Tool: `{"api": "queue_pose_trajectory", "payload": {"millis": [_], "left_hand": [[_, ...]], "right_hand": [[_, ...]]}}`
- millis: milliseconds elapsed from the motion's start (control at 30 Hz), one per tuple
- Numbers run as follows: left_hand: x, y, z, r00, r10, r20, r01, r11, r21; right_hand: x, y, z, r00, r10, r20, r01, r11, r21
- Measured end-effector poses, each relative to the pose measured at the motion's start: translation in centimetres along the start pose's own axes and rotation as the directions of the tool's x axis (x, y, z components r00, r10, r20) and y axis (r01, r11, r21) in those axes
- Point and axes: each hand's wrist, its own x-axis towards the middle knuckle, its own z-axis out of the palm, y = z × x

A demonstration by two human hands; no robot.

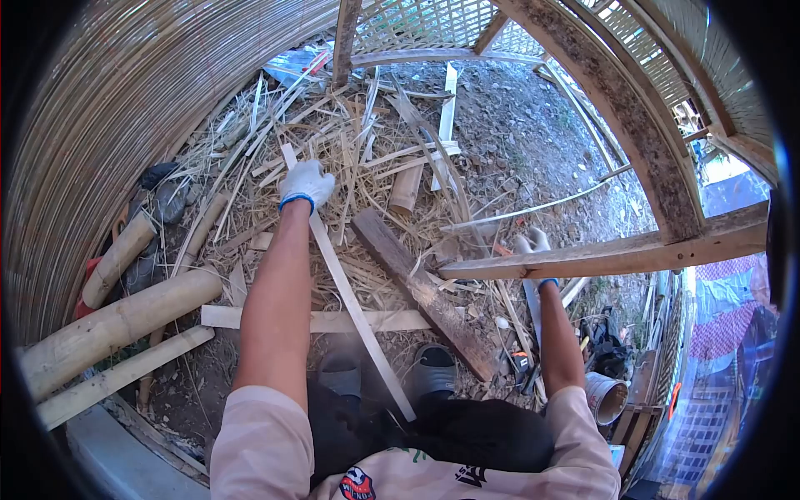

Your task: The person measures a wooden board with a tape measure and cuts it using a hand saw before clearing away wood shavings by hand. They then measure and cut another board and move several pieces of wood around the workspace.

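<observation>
Reading the clock from the middle of the view, the left hand (pixel 307 184), gloved in white, is clamping onto a long, pale bamboo strip (pixel 354 304) at about 10. The strip is slanting from just above that glove down to 6, where its near end is reaching the dark trousers (pixel 487 429). The right hand (pixel 534 241), also gloved, is reaching out at 3, partly behind a wooden beam (pixel 612 257); whether its fingers are closing on anything, I cannot tell. A flat, blade-like piece (pixel 533 312) is showing just below it.

The step in hand seems to be steadying and positioning the strip. The next move is probably calling for a firm left hold, and for the right hand to be keeping clear of the beam.

Counting: one strip is being held; two slide sandals (pixel 435 368) are showing between 5 and 7; one dark plank (pixel 417 287) is running from the middle towards 5; one crosswise slat (pixel 371 321) is lying near 6, passing behind the left forearm; two thick bamboo culms (pixel 125 329) are lying between 8 and 9; one bucket (pixel 606 397) is sitting at 4. The shavings (pixel 333 137) from 10 to 12 are tangling beyond counting.
</observation>
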Motion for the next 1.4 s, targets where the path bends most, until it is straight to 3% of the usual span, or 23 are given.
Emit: {"api": "queue_pose_trajectory", "payload": {"millis": [67, 167, 233, 400, 500, 533, 567, 600, 667, 700, 767, 867, 1033, 1133, 1167, 1200, 1300, 1333, 1400], "left_hand": [[0.2, -0.8, -1.2, 0.998, 0.021, -0.057, -0.021, 1.0, -0.007], [-0.7, -2.0, -2.0, 0.981, 0.056, -0.186, -0.044, 0.997, 0.067], [-1.4, -3.2, -2.7, 0.969, 0.101, -0.227, -0.071, 0.988, 0.136], [-4.1, -5.7, -2.9, 0.916, 0.284, -0.283, -0.273, 0.959, 0.077], [-9.2, -5.0, -2.2, 0.881, 0.277, -0.384, -0.347, 0.929, -0.126], [-10.9, -4.9, -1.9, 0.888, 0.235, -0.394, -0.324, 0.93, -0.175], [-12.7, -4.8, -1.3, 0.896, 0.186, -0.402, -0.295, 0.928, -0.229], [-14.5, -4.8, -0.6, 0.907, 0.133, -0.4, -0.261, 0.922, -0.285], [-17.4, -4.7, 0.4, 0.91, 0.077, -0.409, -0.204, 0.939, -0.277], [-18.3, -4.9, 0.6, 0.905, 0.051, -0.423, -0.178, 0.947, -0.267], [-19.4, -5.1, 0.8, 0.916, 0.065, -0.395, -0.171, 0.956, -0.24], [-20.3, -5.4, 1.6, 0.913, 0.111, -0.393, -0.195, 0.964, -0.181], [-19.9, -5.3, 4.5, 0.933, 0.031, -0.359, -0.155, 0.934, -0.323], [-19.2, -5.0, 6.7, 0.97, -0.074, -0.232, -0.044, 0.883, -0.467], [-19.0, -4.8, 7.2, 0.976, -0.101, -0.192, -0.007, 0.87, -0.492], [-18.4, -5.5, 8.7, 0.983, -0.104, -0.154, -0.005, 0.813, -0.582], [-18.3, -4.5, 9.4, 0.985, -0.172, 0.013, 0.141, 0.763, -0.631], [-18.7, -3.1, 8.5, 0.982, -0.186, 0.046, 0.162, 0.677, -0.718], [-18.3, -3.4, 9.3, 0.982, -0.186, 0.023, 0.144, 0.668, -0.731]], "right_hand": [[-1.1, -11.4, 2.0, 0.981, 0.087, 0.172, -0.071, 0.992, -0.101], [3.1, -10.4, 7.9, 0.95, -0.141, 0.28, 0.185, 0.973, -0.138], [4.0, -11.6, 10.2, 0.935, -0.154, 0.32, 0.208, 0.968, -0.142], [5.6, -11.2, 12.8, 0.9, -0.19, 0.392, 0.249, 0.963, -0.104], [7.3, -8.7, 12.9, 0.917, -0.257, 0.304, 0.228, 0.965, 0.128], [6.2, -10.0, 11.9, 0.96, -0.27, 0.074, 0.246, 0.939, 0.24], [5.3, -12.1, 9.8, 0.987, -0.16, 0.004, 0.15, 0.934, 0.325], [6.0, -11.4, 8.6, 0.901, -0.366, -0.233, 0.411, 0.891, 0.191], [3.6, -15.0, 2.4, 0.963, -0.204, -0.178, 0.239, 0.948, 0.209], [3.6, -13.7, 0.5, 0.927, -0.285, -0.244, 0.324, 0.936, 0.138], [0.7, -13.9, -4.3, 0.984, -0.015, -0.179, 0.047, 0.983, 0.176], [-3.1, -4.0, -10.1, 0.955, 0.112, -0.276, -0.058, 0.978, 0.198], [-13.4, 11.6, -18.9, 0.803, 0.418, -0.425, -0.165, 0.841, 0.515], [-15.7, 17.7, -22.6, 0.64, 0.586, -0.496, -0.002, 0.647, 0.762], [-16.8, 21.7, -25.2, 0.611, 0.662, -0.435, -0.151, 0.637, 0.756], [-15.9, 25.9, -27.4, 0.644, 0.63, -0.435, -0.187, 0.681, 0.708], [-14.9, 22.0, -25.4, 0.685, 0.452, -0.571, -0.328, 0.892, 0.312], [-14.3, 20.7, -24.0, 0.71, 0.267, -0.651, -0.422, 0.902, -0.09], [-13.7, 15.3, -19.3, 0.795, 0.169, -0.583, -0.332, 0.925, -0.184]]}}
